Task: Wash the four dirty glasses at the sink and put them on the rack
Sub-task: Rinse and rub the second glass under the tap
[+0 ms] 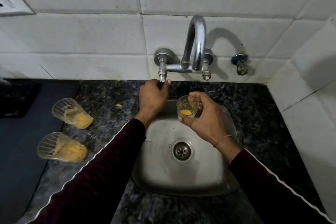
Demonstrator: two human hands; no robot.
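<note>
My right hand holds a clear glass with yellow residue at its bottom, over the back of the steel sink, below the tap spout. My left hand grips the left tap handle on the wall-mounted tap. No water is running. Two more dirty ribbed glasses stand on the dark granite counter to the left of the sink, one farther back and one nearer, both with yellow residue inside.
A dark mat or tray lies at the far left of the counter. A second tap handle and a separate wall valve sit to the right. White tiled walls close in behind and on the right. The drain is open.
</note>
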